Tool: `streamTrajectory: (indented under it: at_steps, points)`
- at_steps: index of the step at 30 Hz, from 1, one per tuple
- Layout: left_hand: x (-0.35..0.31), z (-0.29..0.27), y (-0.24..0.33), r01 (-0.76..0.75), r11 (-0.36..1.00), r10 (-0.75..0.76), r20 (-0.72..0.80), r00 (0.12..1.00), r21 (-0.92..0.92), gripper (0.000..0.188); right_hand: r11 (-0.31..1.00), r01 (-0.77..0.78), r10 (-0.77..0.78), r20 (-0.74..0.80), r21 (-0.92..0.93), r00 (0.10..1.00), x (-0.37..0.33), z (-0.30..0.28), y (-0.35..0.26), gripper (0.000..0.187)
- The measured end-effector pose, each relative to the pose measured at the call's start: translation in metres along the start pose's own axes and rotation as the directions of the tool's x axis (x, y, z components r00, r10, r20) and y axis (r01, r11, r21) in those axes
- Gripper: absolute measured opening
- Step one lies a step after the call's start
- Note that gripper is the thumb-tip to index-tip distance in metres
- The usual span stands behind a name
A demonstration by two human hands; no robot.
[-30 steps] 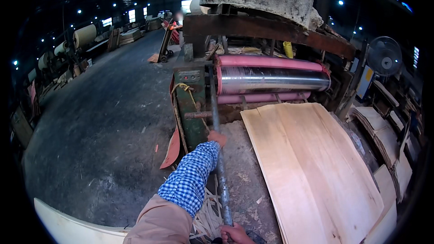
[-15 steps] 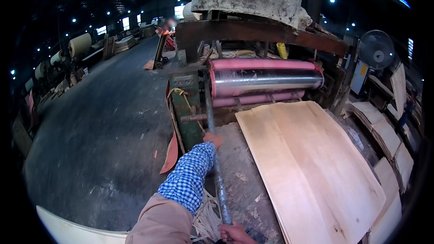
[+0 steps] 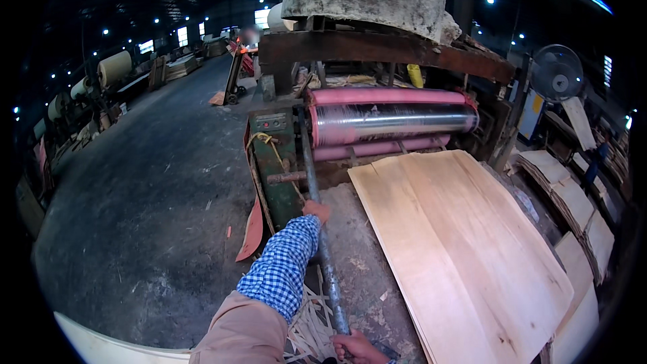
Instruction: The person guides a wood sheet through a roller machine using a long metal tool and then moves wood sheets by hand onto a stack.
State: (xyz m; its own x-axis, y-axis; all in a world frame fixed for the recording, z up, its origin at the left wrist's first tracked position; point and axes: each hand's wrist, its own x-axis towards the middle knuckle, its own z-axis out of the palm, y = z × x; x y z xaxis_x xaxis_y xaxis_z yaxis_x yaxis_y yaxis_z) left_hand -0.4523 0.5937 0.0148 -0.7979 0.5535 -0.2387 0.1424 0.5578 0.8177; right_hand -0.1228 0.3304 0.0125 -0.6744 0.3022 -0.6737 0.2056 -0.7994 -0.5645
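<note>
A long grey metal bar [image 3: 326, 263] slants from a roller machine down toward me. My left hand [image 3: 316, 211], at the end of a blue checked sleeve, is closed around its middle beside the machine's green side housing. Near the bar's lower end my right hand [image 3: 355, 347] is wrapped around it, partly cut off by the picture's lower edge. Ahead are the machine's pink-edged shiny metal roller [image 3: 394, 122] and a pink roller [image 3: 391, 96] above it. To the right of the bar lies a stack of pale wood veneer sheets [image 3: 458, 243].
A green control box [image 3: 271, 123] with yellow rope stands left of the rollers. Below the bar are loose veneer strips [image 3: 311, 327]. More veneer stacks [image 3: 566, 192] and a fan [image 3: 557, 73] are on the right. Another person and a hand truck [image 3: 234, 77] are farther back.
My right hand and the bar's lower end have shifted slightly right. My left hand keeps its grip. At the far right, a veneer sheet has tilted and shifted left. The view has moved slightly.
</note>
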Motion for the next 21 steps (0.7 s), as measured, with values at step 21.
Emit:
streamTrajectory:
  at_steps: [21]
  points:
    - [-0.001, -0.004, 0.005, -0.015, 0.997, 0.012, 0.043, 0.999, 0.072, 0.034, 0.965, 0.208, -0.214, -0.023, -0.162, 0.976, 0.094, -0.061, 0.069, 0.028]
